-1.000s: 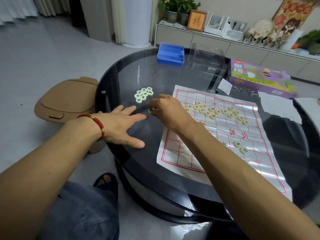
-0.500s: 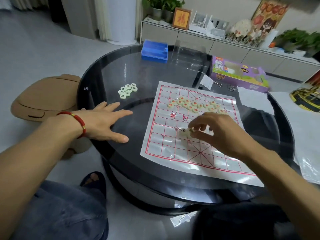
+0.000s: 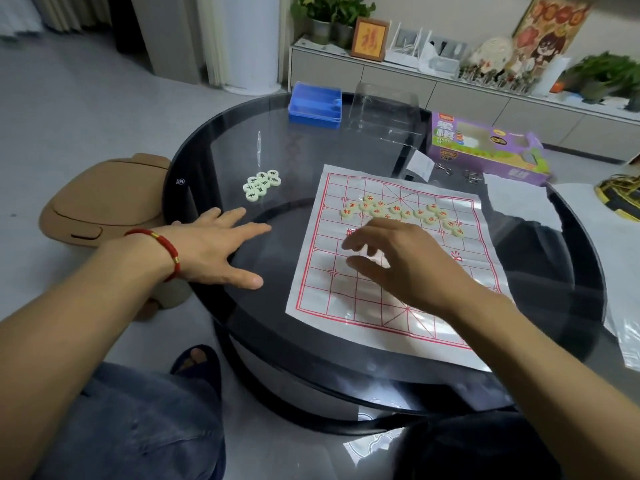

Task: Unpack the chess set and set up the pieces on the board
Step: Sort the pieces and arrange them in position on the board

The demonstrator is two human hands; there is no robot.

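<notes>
Head view: person seated at the round glass table (image 3: 207,150).
Left hand (image 3: 214,249): fingers spread flat on the glass at 9 o'clock of the board (image 3: 398,299).
Right hand (image 3: 394,261): fingers loosely spread over mid-board; a held piece cannot be told.
Dark pieces (image 3: 261,184): clustered at 10 o'clock, off the board.
Red pieces (image 3: 401,212): bunched along the far ranks.
Advice: seat each disc squarely on a line crossing, without dragging the thin sheet.

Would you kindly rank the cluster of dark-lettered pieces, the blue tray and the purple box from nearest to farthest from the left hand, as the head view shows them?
From the left hand, resting flat on the glass table:
1. Cluster of dark-lettered pieces, just beyond the fingertips, off the board.
2. Blue tray, at the table's far edge.
3. Purple box, far right, past the board.
</notes>
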